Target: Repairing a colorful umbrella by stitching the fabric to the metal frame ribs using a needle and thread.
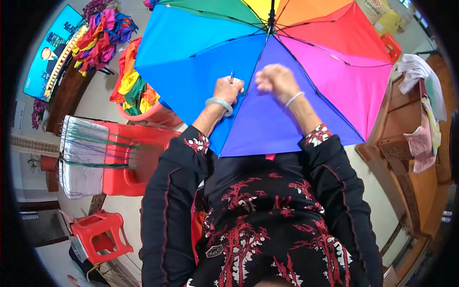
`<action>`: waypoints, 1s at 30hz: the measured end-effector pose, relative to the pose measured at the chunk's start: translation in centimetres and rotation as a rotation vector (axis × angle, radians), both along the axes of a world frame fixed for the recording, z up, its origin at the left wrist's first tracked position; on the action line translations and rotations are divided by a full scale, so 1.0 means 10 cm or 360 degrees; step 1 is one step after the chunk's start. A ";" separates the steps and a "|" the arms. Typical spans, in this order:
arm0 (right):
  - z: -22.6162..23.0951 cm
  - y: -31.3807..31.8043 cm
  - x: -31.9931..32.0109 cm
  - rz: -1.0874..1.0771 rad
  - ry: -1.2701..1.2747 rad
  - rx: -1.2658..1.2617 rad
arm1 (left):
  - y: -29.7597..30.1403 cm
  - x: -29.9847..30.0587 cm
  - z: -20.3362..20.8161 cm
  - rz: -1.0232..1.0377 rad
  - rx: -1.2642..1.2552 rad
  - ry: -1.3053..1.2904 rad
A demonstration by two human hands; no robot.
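An opened rainbow umbrella [181, 71] lies in front of me with its inside showing, its dark ribs fanning from a black shaft [271, 16]. My left hand [228, 91] is closed beside the rib between the blue and purple panels. A thin, shiny, pointed thing [232, 75] sticks up out of that fist; its kind is unclear. Over the purple panel, my right hand [278, 80] has its fingers curled together and is slightly blurred by motion. Whatever it may pinch is too small to see.
To the left, a red plastic stool [119, 158] carries a white bundle with thin wires. Behind it stands a pink tub [155, 116] full of colourful cloth. A second red stool [103, 237] is at lower left. Wooden furniture [406, 177] with draped cloths is at right.
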State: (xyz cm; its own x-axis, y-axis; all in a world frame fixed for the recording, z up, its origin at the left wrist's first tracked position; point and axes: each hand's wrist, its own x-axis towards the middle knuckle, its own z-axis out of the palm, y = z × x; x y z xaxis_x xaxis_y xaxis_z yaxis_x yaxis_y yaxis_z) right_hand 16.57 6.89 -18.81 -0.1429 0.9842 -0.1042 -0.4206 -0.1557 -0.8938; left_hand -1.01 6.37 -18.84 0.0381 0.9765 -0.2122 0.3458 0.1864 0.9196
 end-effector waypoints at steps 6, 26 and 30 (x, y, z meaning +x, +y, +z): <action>0.30 0.09 0.55 -0.0254 0.0011 0.0095 | -0.01 -0.04 -0.04 -0.0160 -0.0066 0.0050; 0.72 -0.13 0.99 -0.0338 -0.0208 0.0195 | 0.08 0.05 -0.20 -0.0483 0.0812 0.1039; 0.87 -0.18 1.15 -0.0523 -0.0279 0.0211 | 0.11 0.03 -0.12 -0.0560 0.0705 0.0930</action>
State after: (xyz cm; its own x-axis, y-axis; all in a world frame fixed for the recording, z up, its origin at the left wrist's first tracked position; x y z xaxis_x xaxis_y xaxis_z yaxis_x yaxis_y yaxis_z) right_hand 28.04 5.07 -10.06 0.1910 0.9811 0.0317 -0.2683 0.0833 -0.9597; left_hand -0.68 7.45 -20.08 0.3609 0.9260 0.1105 0.7634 -0.3614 0.5353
